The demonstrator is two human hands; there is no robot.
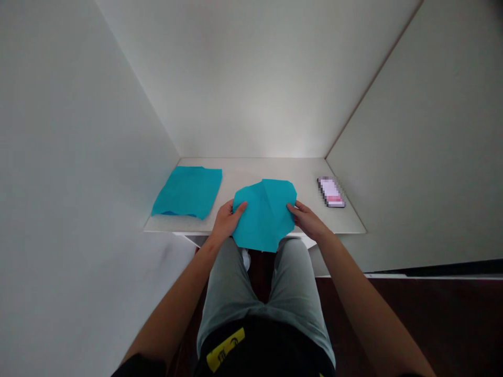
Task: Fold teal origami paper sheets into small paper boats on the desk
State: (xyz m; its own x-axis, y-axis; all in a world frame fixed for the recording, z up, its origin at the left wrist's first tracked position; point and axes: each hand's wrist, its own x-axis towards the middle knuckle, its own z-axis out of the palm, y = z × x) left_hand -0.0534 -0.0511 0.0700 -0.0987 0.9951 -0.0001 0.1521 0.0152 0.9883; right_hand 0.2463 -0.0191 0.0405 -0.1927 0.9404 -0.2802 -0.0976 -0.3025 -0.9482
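Observation:
A turquoise sheet [263,217], paper or thin fabric, is stretched between my two hands above the front edge of the white desk. Its outline is many-sided, with cut-off corners, and a crease runs down its middle. My left hand [228,220] pinches the left edge, thumb on top and fingers behind. On the opposite edge, my right hand [308,220] grips the same way. The sheet's lower part hangs past the desk edge over my knees.
At the desk's left lies a stack of turquoise sheets [188,191], roughly rectangular. A phone [331,191] with a blurred screen rests at the right. White walls close in the desk [251,168] at the left, back and right.

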